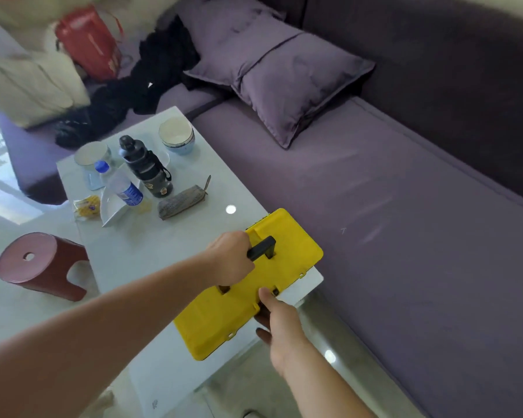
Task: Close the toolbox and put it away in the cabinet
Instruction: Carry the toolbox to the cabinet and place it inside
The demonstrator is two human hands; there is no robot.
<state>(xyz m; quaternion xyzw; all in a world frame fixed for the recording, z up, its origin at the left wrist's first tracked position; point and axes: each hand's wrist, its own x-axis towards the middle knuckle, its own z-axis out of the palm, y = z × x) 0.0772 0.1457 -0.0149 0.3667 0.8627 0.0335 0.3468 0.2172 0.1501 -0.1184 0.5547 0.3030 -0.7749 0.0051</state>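
A yellow toolbox [224,315] with its lid down lies on the near right corner of the white table [139,254]. My left hand [231,257] is wrapped around its black handle [264,247] on top of the lid. My right hand [280,324] grips the box's front edge, thumb on the lid near a latch and fingers under the side. No cabinet is in view.
Farther back on the table stand a dark bottle [147,167], a clear water bottle [120,184], two bowls [177,135], a white dish [112,206] and a grey pouch [183,200]. A red stool [40,265] stands left. A purple sofa [390,206] with cushions runs along the right.
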